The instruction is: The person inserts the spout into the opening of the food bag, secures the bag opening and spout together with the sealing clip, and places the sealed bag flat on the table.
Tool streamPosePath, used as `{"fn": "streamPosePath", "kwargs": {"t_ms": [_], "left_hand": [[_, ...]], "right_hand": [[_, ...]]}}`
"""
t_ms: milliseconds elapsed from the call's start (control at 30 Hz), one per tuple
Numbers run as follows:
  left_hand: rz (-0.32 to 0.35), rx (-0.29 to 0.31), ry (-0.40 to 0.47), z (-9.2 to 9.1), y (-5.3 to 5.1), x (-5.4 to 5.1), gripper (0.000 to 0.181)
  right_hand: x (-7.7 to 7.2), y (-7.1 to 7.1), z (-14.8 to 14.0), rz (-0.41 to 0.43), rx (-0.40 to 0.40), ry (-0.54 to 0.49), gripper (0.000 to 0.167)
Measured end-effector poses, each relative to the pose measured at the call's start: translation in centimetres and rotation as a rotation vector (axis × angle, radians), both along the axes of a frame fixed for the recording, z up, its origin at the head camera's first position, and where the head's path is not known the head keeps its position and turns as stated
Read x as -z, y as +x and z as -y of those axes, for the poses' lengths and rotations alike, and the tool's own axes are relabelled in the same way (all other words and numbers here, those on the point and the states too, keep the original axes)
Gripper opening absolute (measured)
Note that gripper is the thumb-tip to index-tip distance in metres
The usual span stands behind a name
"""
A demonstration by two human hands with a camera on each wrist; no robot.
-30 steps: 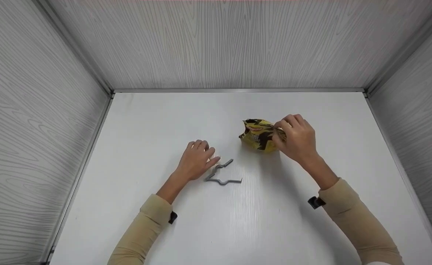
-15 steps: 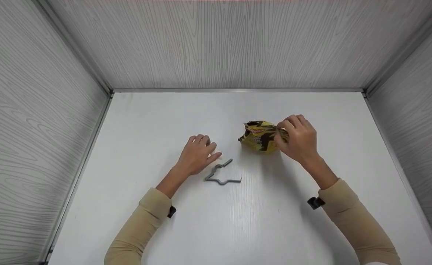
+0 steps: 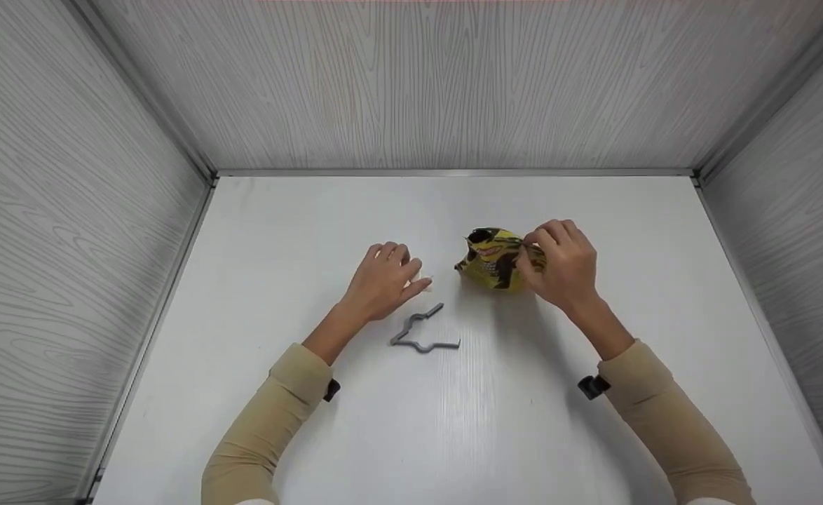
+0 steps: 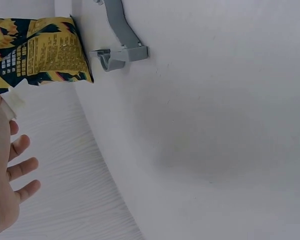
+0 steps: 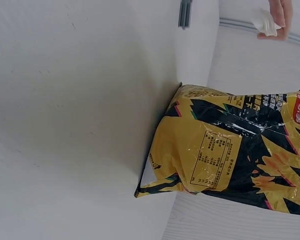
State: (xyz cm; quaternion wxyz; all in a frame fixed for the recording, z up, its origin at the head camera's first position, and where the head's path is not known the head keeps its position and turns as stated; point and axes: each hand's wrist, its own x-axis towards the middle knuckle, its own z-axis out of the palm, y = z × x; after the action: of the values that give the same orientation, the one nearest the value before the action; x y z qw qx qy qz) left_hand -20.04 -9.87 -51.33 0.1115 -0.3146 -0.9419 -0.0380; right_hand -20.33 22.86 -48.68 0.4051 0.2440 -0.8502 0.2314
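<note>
My right hand (image 3: 562, 266) pinches the gathered top of a yellow and black snack bag (image 3: 495, 263). In the right wrist view the bag (image 5: 215, 150) stands with its lower end on the table, its printed side showing. Left of it, my left hand (image 3: 383, 284) holds a small white crumpled piece (image 5: 264, 22) between thumb and fingers, apart from the bag; what the piece is I cannot tell. The other left fingers (image 4: 22, 170) are spread. A grey hinged bag clip (image 3: 424, 348) lies unfolded on the table, nearer to me than both hands.
The white table (image 3: 355, 435) is enclosed by grey wood-grain panels at the back (image 3: 411, 84), left (image 3: 68, 245) and right (image 3: 797, 210). A metal strip (image 3: 453, 172) runs along the rear edge.
My left hand has moved forward and a little right, nearer the bag, carrying the white piece. My right hand and the bag have shifted only slightly. The clip lies where it was.
</note>
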Motion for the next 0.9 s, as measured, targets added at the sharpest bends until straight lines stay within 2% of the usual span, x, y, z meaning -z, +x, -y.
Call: {"fn": "streamPosePath", "kwargs": {"t_ms": [300, 700, 900], "left_hand": [[-0.031, 0.006, -0.003, -0.1, -1.1, -0.7, 0.048], [-0.058, 0.034, 0.000, -0.7, -1.8, -2.9, 0.049], [-0.101, 0.058, -0.010, -1.3, -2.3, -3.7, 0.049]], "right_hand": [[0.3, 0.0, 0.3, 0.010, -0.014, -0.008, 0.006], [0.2, 0.0, 0.3, 0.018, -0.022, 0.005, 0.008], [0.2, 0.0, 0.1, -0.004, -0.025, 0.011, 0.007]]}}
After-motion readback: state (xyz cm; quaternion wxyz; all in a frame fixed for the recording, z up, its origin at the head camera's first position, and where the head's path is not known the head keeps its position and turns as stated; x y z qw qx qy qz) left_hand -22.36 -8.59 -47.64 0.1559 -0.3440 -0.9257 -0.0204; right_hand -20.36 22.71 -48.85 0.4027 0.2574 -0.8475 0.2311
